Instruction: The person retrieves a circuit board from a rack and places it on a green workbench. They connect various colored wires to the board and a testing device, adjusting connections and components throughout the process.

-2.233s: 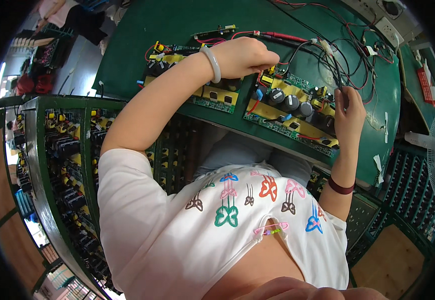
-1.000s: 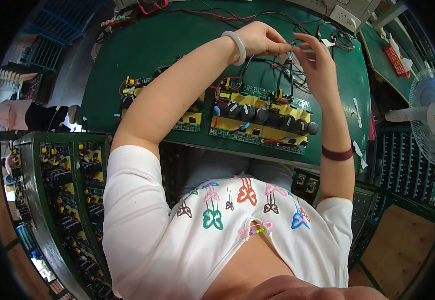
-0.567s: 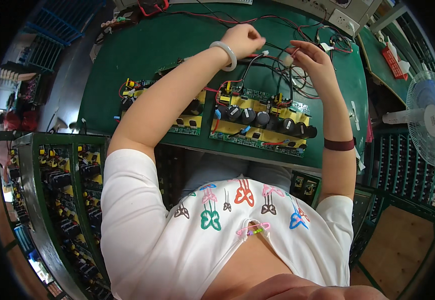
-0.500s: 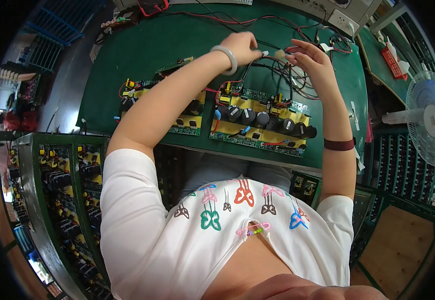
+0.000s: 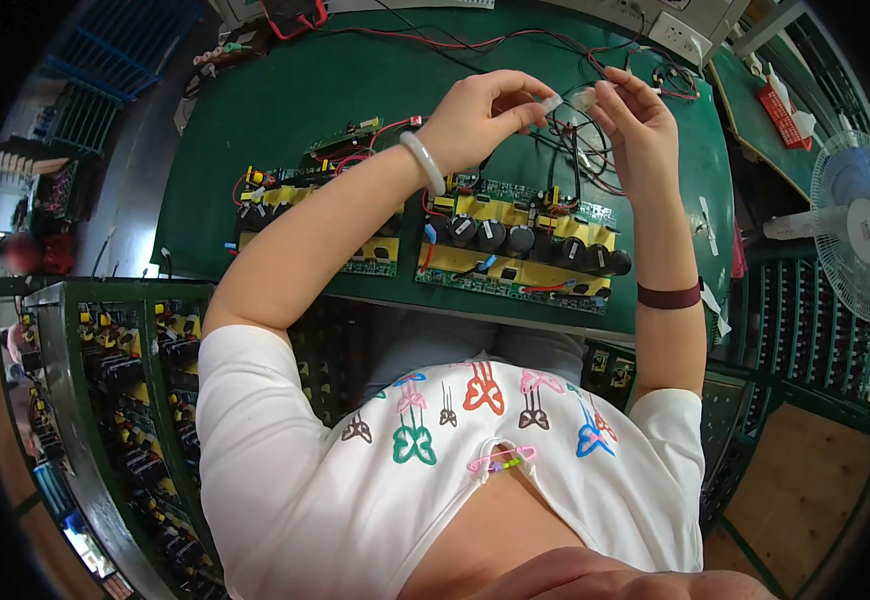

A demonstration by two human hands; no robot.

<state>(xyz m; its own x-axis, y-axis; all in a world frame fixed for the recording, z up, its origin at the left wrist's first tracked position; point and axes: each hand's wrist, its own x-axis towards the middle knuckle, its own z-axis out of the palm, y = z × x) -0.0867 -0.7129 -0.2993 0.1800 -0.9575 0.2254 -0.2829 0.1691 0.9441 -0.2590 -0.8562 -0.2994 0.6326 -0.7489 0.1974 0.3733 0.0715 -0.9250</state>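
Both hands (image 5: 565, 115) higher, above circuit board (image 5: 520, 245)

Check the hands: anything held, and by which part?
Left hand and right hand each pinch a small white connector by its body, fingertips only; black wires hang below.

Open green table top (image 5: 285, 95) is seen in the upper left of the frame, bare up to a red clip and wires (image 5: 295, 15) at the top edge. The centre is blocked by two circuit boards (image 5: 515, 245) lying side by side, with upright black capacitors. A tangle of black and red wires (image 5: 585, 150) is spread at upper centre, just under both raised hands. At right, the passage is narrowed by a fan (image 5: 855, 225); at lower left, by racks of boards (image 5: 125, 400).
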